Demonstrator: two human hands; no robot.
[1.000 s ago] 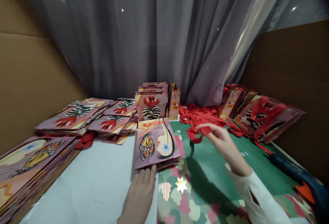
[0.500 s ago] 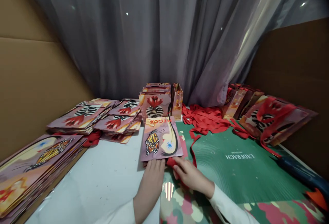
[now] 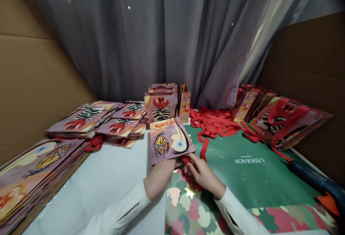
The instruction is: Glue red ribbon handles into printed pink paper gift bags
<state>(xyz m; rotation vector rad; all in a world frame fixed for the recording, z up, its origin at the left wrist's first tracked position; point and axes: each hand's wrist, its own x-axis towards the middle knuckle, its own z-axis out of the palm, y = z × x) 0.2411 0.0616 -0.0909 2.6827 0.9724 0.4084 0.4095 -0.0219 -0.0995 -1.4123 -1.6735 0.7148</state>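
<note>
A purple paper bag (image 3: pixel 168 139) printed with a butterfly lies at the centre, its open edge toward me. My left hand (image 3: pixel 162 177) reaches into that near edge; its fingers are hidden inside the bag. At the right of the same edge, my right hand (image 3: pixel 201 174) pinches a red ribbon (image 3: pixel 185 160). A length of red ribbon (image 3: pixel 204 150) shows just beyond it on the green surface. Right behind the bag stand several upright bags (image 3: pixel 161 108).
Flat bag stacks (image 3: pixel 81 120) lie at the left, a larger stack (image 3: pixel 40 166) nearer. A red ribbon heap (image 3: pixel 215 121) sits at the back. Ribboned bags (image 3: pixel 285 120) and a dark blue tool (image 3: pixel 312 177) are at the right. Cardboard walls (image 3: pixel 35 66) flank the table.
My left hand has moved forward from the bag's near edge to inside it. The bag has tilted and its near edge has lifted. My right hand has shifted slightly with the ribbon.
</note>
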